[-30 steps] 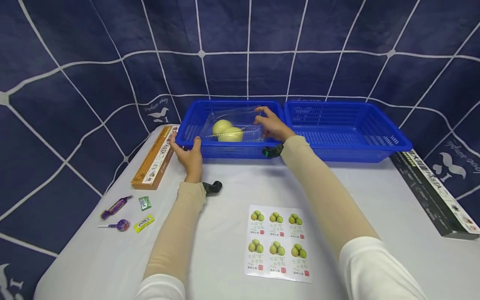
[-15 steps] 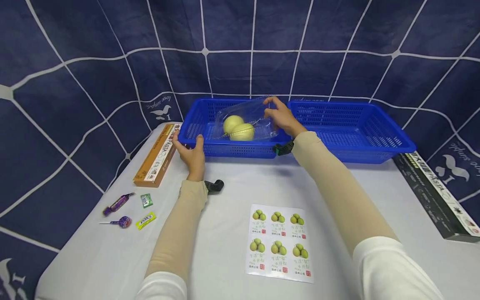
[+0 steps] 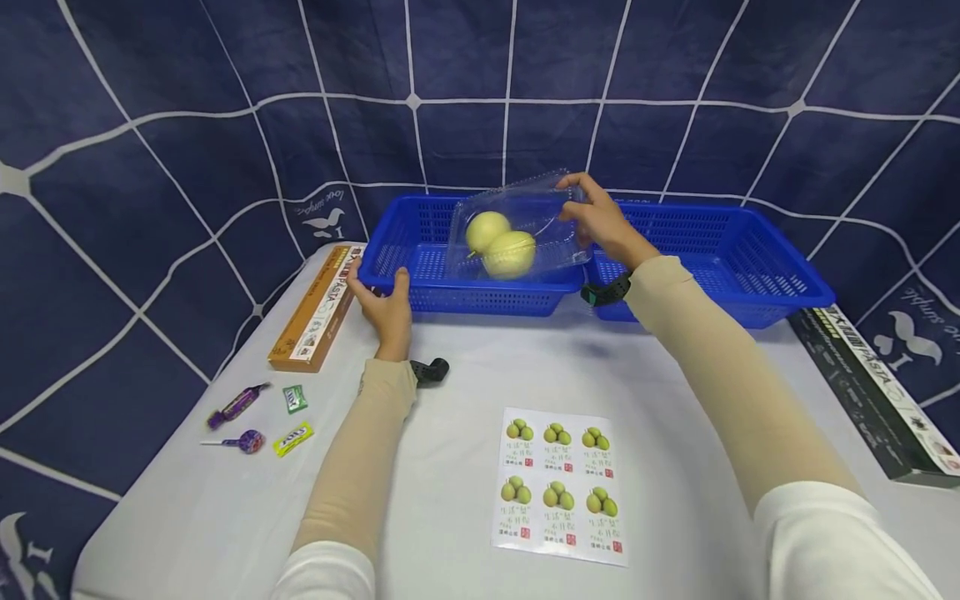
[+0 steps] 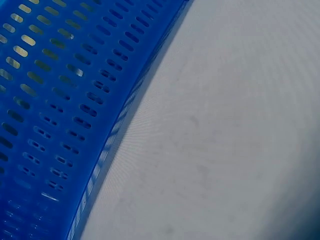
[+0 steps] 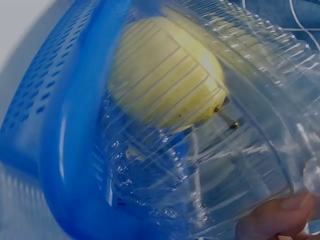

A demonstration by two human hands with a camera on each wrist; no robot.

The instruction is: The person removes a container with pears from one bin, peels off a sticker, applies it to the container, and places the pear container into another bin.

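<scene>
Right hand (image 3: 606, 225) pinches clear box (image 3: 546, 218) of pears (image 3: 510, 255), now lifted toward two o'clock, seemingly leaving the basket (image 3: 472, 299); left hand (image 3: 388, 315) grips its corner

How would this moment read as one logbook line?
left hand: grips left blue basket by its corner | right hand: holds clear container, tilted, right end higher | inside: two yellowish fruits | printed sheet: on table
</scene>
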